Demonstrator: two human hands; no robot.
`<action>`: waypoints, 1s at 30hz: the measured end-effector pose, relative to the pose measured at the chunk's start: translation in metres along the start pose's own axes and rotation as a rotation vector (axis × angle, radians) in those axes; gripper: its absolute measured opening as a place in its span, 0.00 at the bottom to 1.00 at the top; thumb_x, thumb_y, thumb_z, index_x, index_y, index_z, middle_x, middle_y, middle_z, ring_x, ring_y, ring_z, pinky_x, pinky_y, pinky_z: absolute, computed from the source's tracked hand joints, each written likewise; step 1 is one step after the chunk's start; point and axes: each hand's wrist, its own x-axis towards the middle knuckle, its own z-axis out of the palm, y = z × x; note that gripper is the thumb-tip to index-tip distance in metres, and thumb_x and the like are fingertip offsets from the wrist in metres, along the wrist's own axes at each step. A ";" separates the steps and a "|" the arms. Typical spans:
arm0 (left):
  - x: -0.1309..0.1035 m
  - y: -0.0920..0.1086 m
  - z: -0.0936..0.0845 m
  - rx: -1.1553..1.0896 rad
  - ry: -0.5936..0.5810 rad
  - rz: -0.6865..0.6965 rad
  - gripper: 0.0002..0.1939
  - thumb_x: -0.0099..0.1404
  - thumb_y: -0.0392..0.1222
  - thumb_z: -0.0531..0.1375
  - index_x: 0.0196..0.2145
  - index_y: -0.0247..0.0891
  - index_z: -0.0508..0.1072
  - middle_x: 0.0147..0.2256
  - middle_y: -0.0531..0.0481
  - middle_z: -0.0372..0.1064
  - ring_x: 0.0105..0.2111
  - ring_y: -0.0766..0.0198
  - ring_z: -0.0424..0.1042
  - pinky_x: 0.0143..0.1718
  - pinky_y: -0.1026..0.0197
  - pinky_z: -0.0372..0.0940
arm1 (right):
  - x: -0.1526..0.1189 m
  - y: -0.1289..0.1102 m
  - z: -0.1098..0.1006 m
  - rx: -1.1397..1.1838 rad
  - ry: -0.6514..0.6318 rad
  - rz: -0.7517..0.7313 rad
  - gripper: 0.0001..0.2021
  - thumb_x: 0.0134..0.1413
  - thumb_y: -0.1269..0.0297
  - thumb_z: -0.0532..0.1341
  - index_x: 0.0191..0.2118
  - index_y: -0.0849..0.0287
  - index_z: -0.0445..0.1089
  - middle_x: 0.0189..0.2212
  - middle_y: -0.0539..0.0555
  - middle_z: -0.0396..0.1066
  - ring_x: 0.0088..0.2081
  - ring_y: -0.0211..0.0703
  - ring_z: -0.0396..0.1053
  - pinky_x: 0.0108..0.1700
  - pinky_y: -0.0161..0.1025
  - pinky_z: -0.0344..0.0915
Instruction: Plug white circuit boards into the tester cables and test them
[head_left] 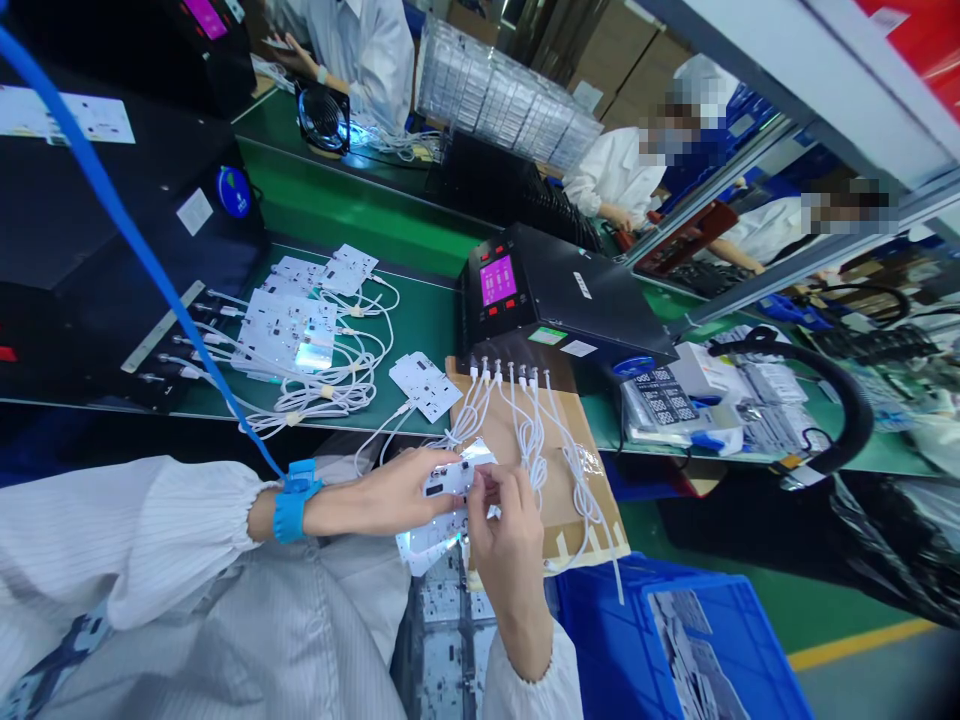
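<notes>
My left hand (394, 490), with a blue wrist strap (295, 505) above it, grips a white circuit board (444, 484) between thumb and fingers. At that board's right edge, the thumb and fingertips of my right hand (510, 525) are pinched together; what they hold is hidden. Another white board with lit spots (424, 548) shows just below the held one. Beyond my hands, a single circuit board (425, 386) with a white cable plugged in lies on the green bench. White cables (531, 440) hang over a brown cardboard sheet (559, 490) to the right.
A black tester (570, 310) with a pink screen feeds the cables. To the left, lit boards (281, 330) and coiled cables (330, 400) lie beside a larger black box (112, 250). A blue bin (750, 640) holds boards at lower right. Co-workers sit across the bench.
</notes>
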 end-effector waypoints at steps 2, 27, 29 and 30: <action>0.000 -0.002 0.001 0.002 0.001 -0.006 0.15 0.69 0.46 0.60 0.49 0.37 0.78 0.46 0.45 0.81 0.48 0.49 0.77 0.49 0.54 0.69 | -0.002 0.002 0.004 0.008 0.001 -0.003 0.05 0.72 0.70 0.57 0.45 0.57 0.69 0.37 0.53 0.72 0.33 0.38 0.73 0.35 0.36 0.73; 0.010 -0.011 0.017 0.141 -0.044 -0.125 0.27 0.67 0.55 0.61 0.58 0.36 0.74 0.59 0.36 0.73 0.60 0.41 0.72 0.59 0.48 0.67 | -0.052 -0.009 -0.005 -0.084 0.109 0.209 0.17 0.72 0.63 0.59 0.62 0.54 0.66 0.56 0.65 0.68 0.17 0.25 0.58 0.23 0.35 0.68; 0.008 -0.015 0.018 0.140 -0.037 -0.140 0.30 0.67 0.58 0.60 0.60 0.37 0.72 0.61 0.36 0.72 0.61 0.42 0.71 0.60 0.48 0.66 | -0.072 -0.011 -0.013 -0.105 0.088 0.248 0.12 0.71 0.61 0.60 0.56 0.55 0.70 0.49 0.61 0.70 0.17 0.27 0.59 0.22 0.35 0.67; 0.008 -0.016 0.018 0.132 -0.044 -0.126 0.28 0.68 0.57 0.59 0.59 0.37 0.73 0.59 0.37 0.73 0.58 0.43 0.72 0.58 0.48 0.66 | -0.082 -0.010 -0.015 -0.115 0.080 0.273 0.11 0.71 0.59 0.60 0.53 0.56 0.71 0.46 0.60 0.71 0.17 0.28 0.60 0.21 0.35 0.66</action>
